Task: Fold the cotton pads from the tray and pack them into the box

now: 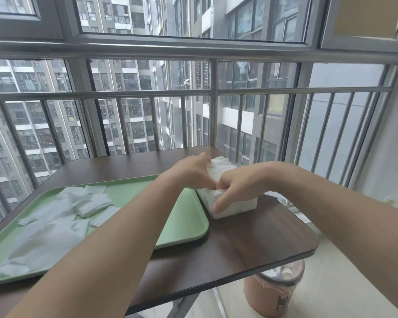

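Note:
A white box (236, 206) stands on the brown table just right of the green tray (184, 222). White cotton pads (220, 165) stick up out of the box. My left hand (190, 172) lies over these pads, with its fingers curled round their far side and its thumb at the near side. My right hand (238, 185) is at the box's near rim: its fingers curl down into the box and its thumb lies along the outside wall. The two thumbs nearly touch. Several loose cotton pads (62, 211), flat and folded, lie on the left part of the tray.
The brown table (262, 239) ends with a rounded corner at the right front. Below that corner a pink waste bin (274, 292) stands on the floor. A metal railing and windows (214, 92) run close behind the table.

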Demonstrator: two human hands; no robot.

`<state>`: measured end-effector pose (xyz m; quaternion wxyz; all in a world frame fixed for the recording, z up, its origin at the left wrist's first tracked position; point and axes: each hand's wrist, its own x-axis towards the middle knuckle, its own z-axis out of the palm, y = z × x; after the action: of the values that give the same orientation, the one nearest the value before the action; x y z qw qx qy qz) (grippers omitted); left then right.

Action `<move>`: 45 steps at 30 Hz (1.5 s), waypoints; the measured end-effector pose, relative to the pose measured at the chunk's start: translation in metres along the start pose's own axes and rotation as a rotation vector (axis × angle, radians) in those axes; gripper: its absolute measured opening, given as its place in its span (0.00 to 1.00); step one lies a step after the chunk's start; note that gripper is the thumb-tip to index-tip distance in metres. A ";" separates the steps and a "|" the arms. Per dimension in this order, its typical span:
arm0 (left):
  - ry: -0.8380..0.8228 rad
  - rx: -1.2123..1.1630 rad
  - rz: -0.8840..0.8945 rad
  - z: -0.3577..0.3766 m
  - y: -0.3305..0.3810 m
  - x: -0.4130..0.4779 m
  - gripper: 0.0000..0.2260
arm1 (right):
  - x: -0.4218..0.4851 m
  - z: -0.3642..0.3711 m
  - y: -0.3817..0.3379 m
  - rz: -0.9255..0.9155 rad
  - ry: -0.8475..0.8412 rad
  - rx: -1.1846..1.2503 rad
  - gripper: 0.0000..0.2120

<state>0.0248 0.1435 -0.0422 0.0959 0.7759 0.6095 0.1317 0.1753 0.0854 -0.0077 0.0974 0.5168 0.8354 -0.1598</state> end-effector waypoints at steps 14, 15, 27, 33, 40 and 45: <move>0.003 -0.231 0.019 0.003 -0.007 -0.006 0.39 | -0.007 -0.002 0.016 -0.069 0.213 0.218 0.06; -0.001 -0.269 0.028 0.001 -0.007 -0.007 0.37 | -0.007 -0.001 0.015 -0.086 0.240 0.193 0.06; 0.069 -0.127 -0.005 -0.048 -0.057 -0.076 0.21 | 0.014 -0.007 -0.050 -0.155 0.519 0.144 0.05; 0.106 -0.065 -0.105 -0.078 -0.117 -0.121 0.20 | 0.049 -0.002 -0.116 -0.285 0.449 0.249 0.06; 0.233 -0.081 -0.211 -0.087 -0.182 -0.153 0.08 | 0.104 0.017 -0.162 -0.279 0.144 0.134 0.12; 0.318 -0.142 -0.245 -0.079 -0.205 -0.144 0.07 | 0.129 0.034 -0.175 -0.195 0.183 -0.027 0.26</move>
<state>-0.2214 0.0512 -0.0432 0.0682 0.6568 0.6958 0.2825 -0.0394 0.1076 -0.0530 0.0115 0.4441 0.8892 -0.1095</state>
